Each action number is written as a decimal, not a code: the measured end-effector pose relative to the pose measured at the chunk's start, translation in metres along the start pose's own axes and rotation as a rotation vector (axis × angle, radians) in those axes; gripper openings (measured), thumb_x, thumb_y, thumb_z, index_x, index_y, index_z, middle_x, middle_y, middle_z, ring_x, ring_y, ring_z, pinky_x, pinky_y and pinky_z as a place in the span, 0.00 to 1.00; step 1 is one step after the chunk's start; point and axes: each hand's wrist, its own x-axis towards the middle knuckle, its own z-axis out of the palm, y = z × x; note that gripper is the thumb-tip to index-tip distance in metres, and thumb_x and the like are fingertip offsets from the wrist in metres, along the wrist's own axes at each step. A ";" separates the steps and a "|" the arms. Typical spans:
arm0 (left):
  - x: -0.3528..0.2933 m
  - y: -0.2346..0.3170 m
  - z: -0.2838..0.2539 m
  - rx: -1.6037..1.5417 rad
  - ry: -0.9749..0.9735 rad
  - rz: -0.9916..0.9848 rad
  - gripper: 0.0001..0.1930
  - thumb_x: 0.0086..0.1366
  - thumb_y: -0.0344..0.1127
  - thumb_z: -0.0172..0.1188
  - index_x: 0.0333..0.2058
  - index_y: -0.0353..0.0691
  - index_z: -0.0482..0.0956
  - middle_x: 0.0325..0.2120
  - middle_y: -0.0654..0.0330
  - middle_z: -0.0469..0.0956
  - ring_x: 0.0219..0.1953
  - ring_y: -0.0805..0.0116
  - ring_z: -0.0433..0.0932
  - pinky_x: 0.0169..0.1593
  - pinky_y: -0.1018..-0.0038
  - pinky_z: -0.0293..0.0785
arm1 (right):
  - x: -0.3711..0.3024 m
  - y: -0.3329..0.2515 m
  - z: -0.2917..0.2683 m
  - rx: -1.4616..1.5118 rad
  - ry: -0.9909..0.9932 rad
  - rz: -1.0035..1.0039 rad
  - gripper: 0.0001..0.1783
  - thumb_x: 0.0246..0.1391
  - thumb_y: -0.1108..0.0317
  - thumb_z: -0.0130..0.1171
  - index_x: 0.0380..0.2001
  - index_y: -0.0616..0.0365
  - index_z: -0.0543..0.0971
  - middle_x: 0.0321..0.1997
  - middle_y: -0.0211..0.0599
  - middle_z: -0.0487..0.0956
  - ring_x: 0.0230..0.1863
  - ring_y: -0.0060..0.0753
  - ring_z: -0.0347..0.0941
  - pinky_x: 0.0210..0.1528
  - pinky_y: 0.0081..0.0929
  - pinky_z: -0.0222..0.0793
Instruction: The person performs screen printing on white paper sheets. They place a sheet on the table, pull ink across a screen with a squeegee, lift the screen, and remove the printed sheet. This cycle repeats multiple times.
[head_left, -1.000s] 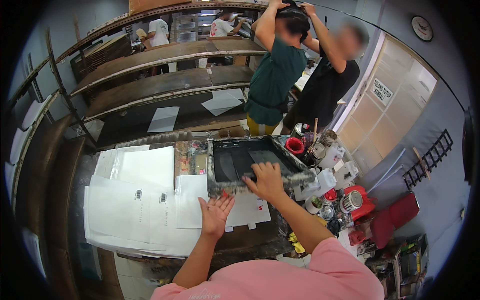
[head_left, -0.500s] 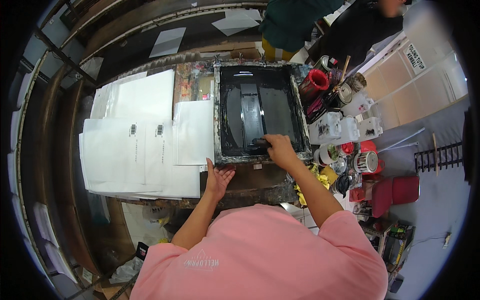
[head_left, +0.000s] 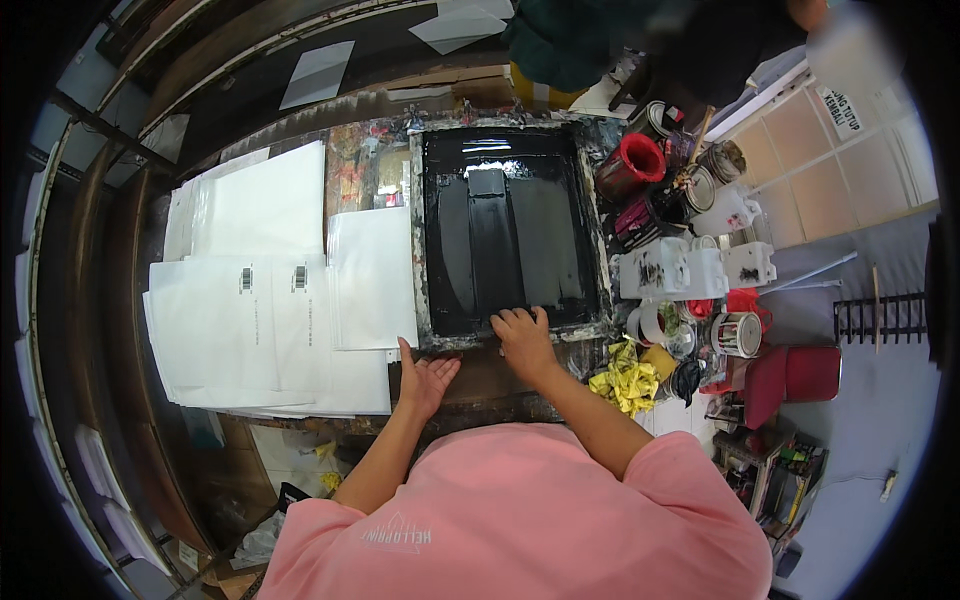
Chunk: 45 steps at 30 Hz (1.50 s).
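A screen-printing frame [head_left: 605,255] with a pale, ink-crusted rim lies on the table, its mesh covered in glossy black ink. A darker band runs down the middle of the mesh. My right hand [head_left: 525,343] is at the near rim of the frame, its fingers curled over that edge. The dark handle held earlier cannot be made out against the ink. My left hand [head_left: 428,385] is palm up with fingers stretched out, just off the near left corner of the frame. Beside it lies a stack of white paper sheets [head_left: 370,280].
More white sheets [head_left: 220,340] cover the left of the table. On the right stand a red tub [head_left: 640,160], white plastic containers [head_left: 655,268], a paint can [head_left: 738,335] and a crumpled yellow cloth [head_left: 628,380]. A red chair [head_left: 805,380] and a person in dark clothes [head_left: 700,50] are beyond.
My right hand has drawn back toward me from the inked mesh, where it held a dark handle, to the frame's near rim. My left hand remains open near the corner.
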 end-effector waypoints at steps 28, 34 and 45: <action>-0.035 -0.001 0.013 0.118 -0.130 0.124 0.54 0.64 0.80 0.49 0.63 0.26 0.60 0.57 0.38 0.70 0.61 0.45 0.73 0.68 0.53 0.70 | -0.007 0.012 -0.082 -0.039 0.132 -0.081 0.21 0.53 0.73 0.58 0.52 0.48 0.78 0.48 0.34 0.78 0.52 0.39 0.75 0.55 0.46 0.61; -0.054 0.012 0.020 0.183 -0.271 0.165 0.55 0.65 0.79 0.48 0.62 0.23 0.61 0.57 0.37 0.70 0.61 0.45 0.74 0.69 0.54 0.71 | -0.024 -0.011 -0.096 -0.166 0.220 -0.012 0.19 0.53 0.70 0.60 0.50 0.49 0.78 0.45 0.32 0.77 0.51 0.38 0.74 0.57 0.52 0.59; -0.144 0.073 0.113 0.052 -0.573 0.254 0.63 0.66 0.78 0.47 0.71 0.18 0.38 0.69 0.29 0.54 0.71 0.37 0.60 0.74 0.52 0.62 | 0.030 -0.028 -0.203 -0.152 0.771 -0.068 0.21 0.57 0.45 0.64 0.28 0.52 0.78 0.30 0.36 0.76 0.39 0.43 0.72 0.53 0.50 0.57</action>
